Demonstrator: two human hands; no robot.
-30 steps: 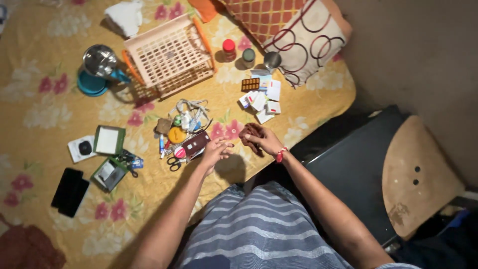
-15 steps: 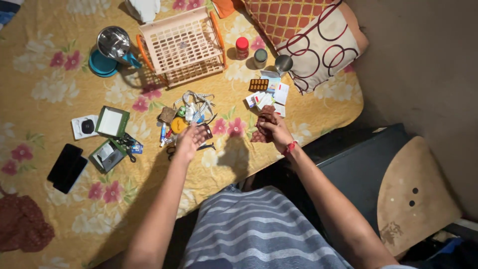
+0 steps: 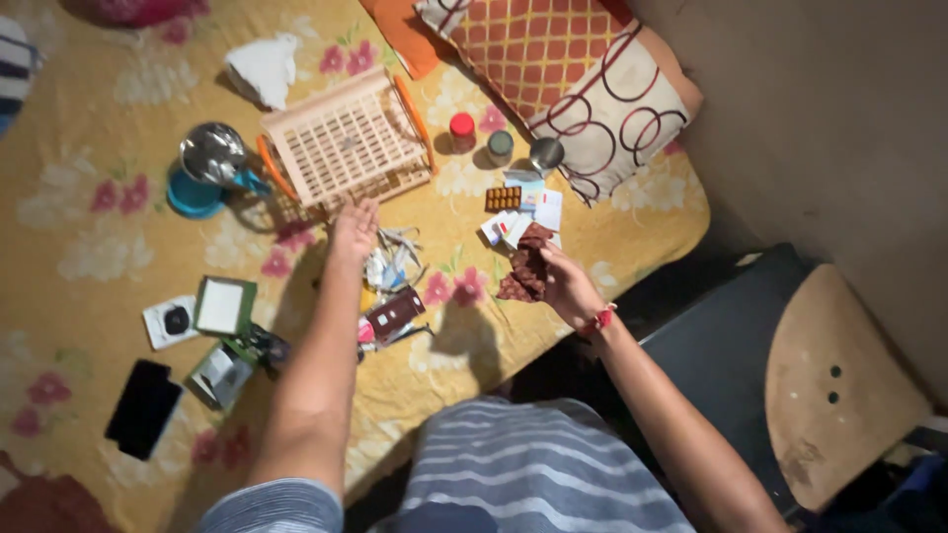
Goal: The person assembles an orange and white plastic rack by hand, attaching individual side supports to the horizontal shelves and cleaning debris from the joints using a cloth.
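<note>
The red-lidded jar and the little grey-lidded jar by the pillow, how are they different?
The red-lidded jar has a bright red top; the grey-lidded jar has a dull grey-green one. The red-lidded jar stands nearer the basket; the grey-lidded jar stands nearer the metal cup. The red-lidded jar looks a little bigger. Both are small, round, upright and closed on the yellow flowered sheet, and neither hand touches them.

Floral yellow bedsheet (image 3: 89, 247); patterned pillow (image 3: 583, 79); wooden stool (image 3: 839, 385)
</note>
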